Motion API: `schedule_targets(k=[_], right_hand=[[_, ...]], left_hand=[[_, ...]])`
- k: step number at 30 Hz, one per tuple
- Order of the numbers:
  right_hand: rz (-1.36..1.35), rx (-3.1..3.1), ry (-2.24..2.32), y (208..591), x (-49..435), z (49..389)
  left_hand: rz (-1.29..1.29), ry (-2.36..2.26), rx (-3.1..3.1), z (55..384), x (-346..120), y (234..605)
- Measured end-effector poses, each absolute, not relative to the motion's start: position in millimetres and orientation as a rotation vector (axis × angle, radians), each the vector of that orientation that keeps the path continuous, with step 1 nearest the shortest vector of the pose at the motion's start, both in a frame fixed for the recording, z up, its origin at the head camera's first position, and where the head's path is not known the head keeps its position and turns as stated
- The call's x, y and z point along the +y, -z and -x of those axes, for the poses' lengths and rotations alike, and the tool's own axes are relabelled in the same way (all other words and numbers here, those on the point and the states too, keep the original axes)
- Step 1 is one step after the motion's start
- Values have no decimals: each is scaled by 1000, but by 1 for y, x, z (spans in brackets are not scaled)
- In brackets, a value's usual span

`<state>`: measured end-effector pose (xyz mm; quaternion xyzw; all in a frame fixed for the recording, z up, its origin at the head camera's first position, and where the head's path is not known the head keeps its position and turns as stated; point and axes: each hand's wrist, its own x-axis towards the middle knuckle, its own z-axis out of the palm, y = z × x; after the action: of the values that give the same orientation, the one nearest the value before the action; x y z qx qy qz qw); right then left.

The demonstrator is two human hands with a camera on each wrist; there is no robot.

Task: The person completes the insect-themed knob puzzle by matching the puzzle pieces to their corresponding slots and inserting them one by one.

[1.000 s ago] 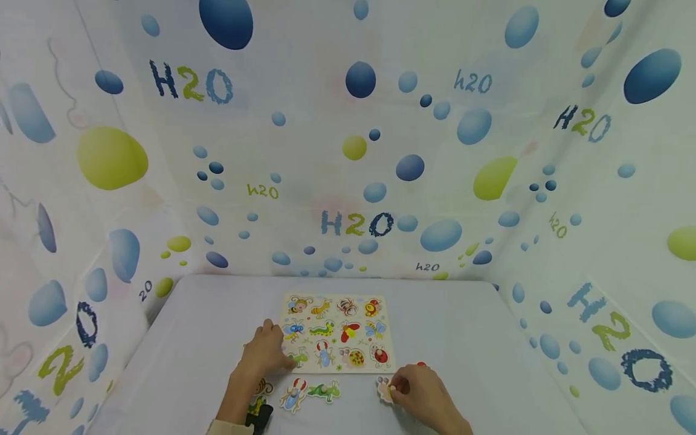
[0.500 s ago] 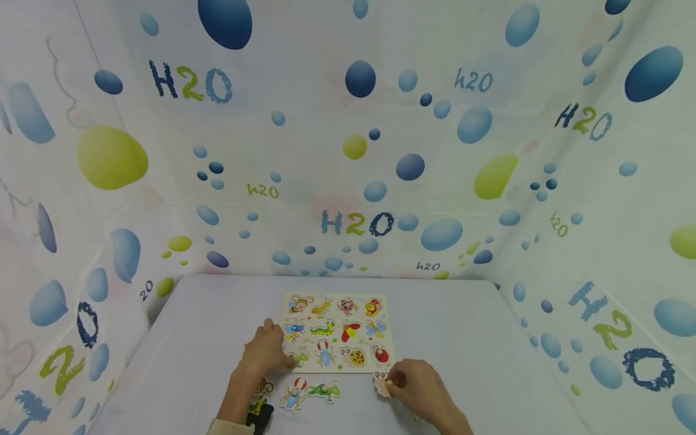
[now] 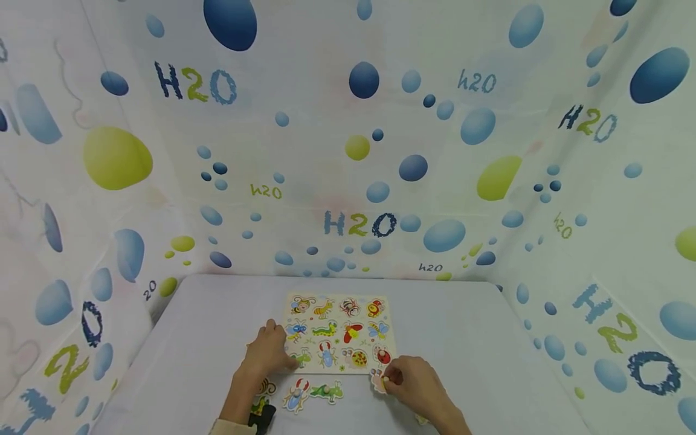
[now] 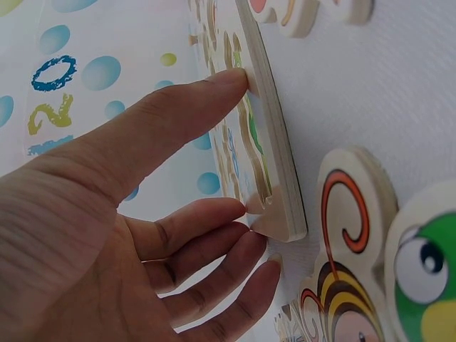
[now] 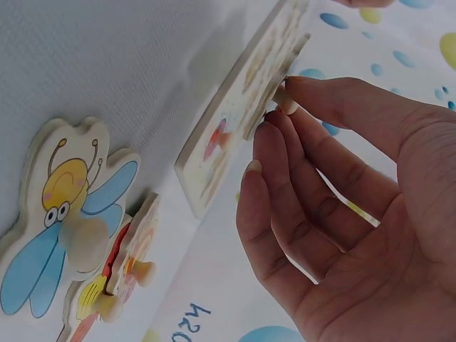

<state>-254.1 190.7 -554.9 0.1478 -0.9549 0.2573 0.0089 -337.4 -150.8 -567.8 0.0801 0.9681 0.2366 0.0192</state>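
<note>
A cream wooden peg puzzle board [image 3: 314,367] printed with insects lies mid-table in the head view. At its near left corner is my left hand [image 3: 270,351]: the thumb [image 4: 206,92] rests on the board's face and the fingers touch its side edge. My right hand [image 3: 415,383] pinches the wooden knob [image 5: 286,101] of a puzzle piece [image 3: 377,382], pale with two feelers, held at the board's near right edge. In the right wrist view that piece appears edge-on, its picture unseen. A stag beetle piece [image 3: 296,396] and a grasshopper piece [image 3: 327,391] lie in front of the board.
Under my left forearm lie a striped-body piece [image 3: 266,386] and a green-and-yellow piece [image 3: 261,403], partly covered. Beside my right hand are a blue-winged insect piece [image 5: 78,221] and a red-and-yellow piece [image 5: 100,296]. Patterned cloth walls [image 3: 304,151] enclose the white table [image 3: 451,320].
My right hand has carried the pinched piece slightly left and up toward the board, tilting it on the way. My left hand stays at the board's corner.
</note>
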Motion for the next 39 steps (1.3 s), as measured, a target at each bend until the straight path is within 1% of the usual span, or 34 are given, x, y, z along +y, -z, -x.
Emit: schedule_targets(k=[16,39], right_hand=[[-512,-2933,-780,556,183,263],[-500,-2933,-808,562,168,279]], left_hand=[[-254,-746,3012,336,-152,567],[-251,-744,3012,335,-151,566]])
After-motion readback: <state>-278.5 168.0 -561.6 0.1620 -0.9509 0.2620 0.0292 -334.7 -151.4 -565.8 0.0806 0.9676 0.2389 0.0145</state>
